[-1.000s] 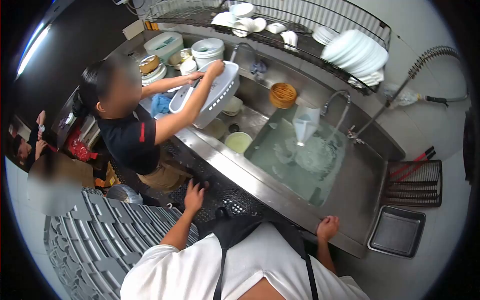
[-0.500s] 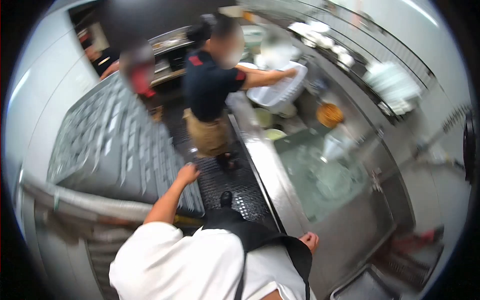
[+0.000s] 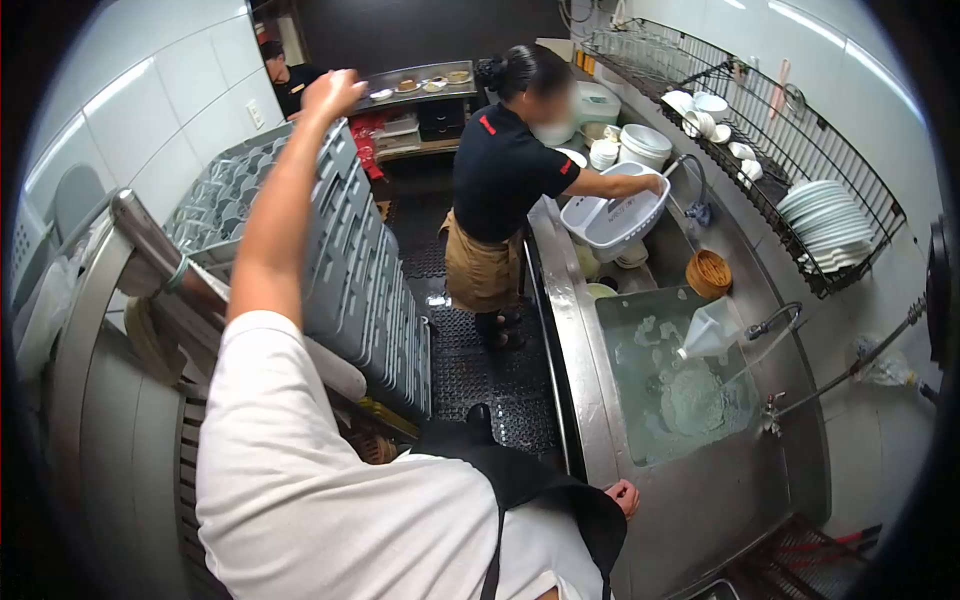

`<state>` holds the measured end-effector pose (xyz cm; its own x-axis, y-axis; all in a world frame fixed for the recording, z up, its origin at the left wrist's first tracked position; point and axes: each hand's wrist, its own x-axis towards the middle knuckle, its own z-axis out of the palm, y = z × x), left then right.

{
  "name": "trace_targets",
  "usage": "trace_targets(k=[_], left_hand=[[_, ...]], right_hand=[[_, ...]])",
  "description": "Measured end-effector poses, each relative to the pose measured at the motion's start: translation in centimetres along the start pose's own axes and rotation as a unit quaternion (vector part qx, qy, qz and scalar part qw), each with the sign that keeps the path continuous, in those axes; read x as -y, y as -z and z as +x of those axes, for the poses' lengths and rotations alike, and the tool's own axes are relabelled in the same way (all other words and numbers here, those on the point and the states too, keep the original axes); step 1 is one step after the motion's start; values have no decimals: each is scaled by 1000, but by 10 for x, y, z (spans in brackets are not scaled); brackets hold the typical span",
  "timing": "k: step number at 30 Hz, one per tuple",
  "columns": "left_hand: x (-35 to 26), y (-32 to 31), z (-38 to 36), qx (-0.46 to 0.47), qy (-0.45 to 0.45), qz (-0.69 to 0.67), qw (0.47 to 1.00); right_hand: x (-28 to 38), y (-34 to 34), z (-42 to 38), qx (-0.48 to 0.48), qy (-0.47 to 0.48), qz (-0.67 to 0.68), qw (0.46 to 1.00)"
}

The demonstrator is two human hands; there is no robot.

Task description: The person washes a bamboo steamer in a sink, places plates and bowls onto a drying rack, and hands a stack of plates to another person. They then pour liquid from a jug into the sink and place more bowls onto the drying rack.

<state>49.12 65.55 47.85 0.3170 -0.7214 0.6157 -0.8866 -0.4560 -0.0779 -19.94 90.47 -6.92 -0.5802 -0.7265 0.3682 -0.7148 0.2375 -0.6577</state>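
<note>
My left hand [image 3: 335,95] is raised at the upper left, above the stack of grey racks [image 3: 345,250] that holds cups on top. Its fingers look bent, and whether anything is in them is hard to make out. Low on the right, my right hand [image 3: 624,497] rests near the front edge of the steel sink counter [image 3: 690,510], its fingers curled and partly hidden. The sink water [image 3: 650,390] holds a white plastic jug [image 3: 709,330], with a thin stream running in from the tap [image 3: 777,320].
A co-worker [image 3: 505,170] stands ahead at the sink, holding a white basin [image 3: 617,218]. An orange-brown container [image 3: 708,273] sits on the sink divider. Plates [image 3: 825,225] and bowls stand on the wire rack [image 3: 745,120] at right. Black mats [image 3: 470,370] cover the floor.
My left arm has risen from beside the racks to above them. My right hand stays by the counter. The view has shifted, and the co-worker appears farther right, still holding the basin.
</note>
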Motion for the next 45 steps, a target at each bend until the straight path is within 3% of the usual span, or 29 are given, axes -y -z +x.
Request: trace_targets(k=[4,5,6,7,8,9,14,17,27,31,38,45], left_hand=[[115,-38,10,150,79,135,976],[168,-86,26,198,110,144,963],[160,-79,2,263,118,161,944],[207,-133,5,277,72,91,954],[228,-151,-4,345,38,-6,938],[223,-150,-14,366,49,-17,929],[190,-134,-17,351,109,55,928],[183,-133,-14,343,118,58,930],[165,-119,1,313,124,60,940],[152,-117,9,273,119,35,954],[113,-69,-24,166,145,-98,970],[59,0,-92,90,166,-253,949]], right_hand=[[8,7,1,14,-1,-13,1000],[10,8,2,15,3,-16,1000],[11,9,3,18,0,-19,1000],[12,9,3,22,-2,-21,1000],[13,10,2,28,-4,-23,999],[14,9,3,35,-2,-22,999],[1,30,17,134,73,12,988],[-36,55,23,114,160,-46,979],[-38,59,18,89,80,-120,985],[-40,61,21,88,93,-113,985],[-31,64,22,77,54,-120,988],[-36,64,22,81,47,-120,988]])
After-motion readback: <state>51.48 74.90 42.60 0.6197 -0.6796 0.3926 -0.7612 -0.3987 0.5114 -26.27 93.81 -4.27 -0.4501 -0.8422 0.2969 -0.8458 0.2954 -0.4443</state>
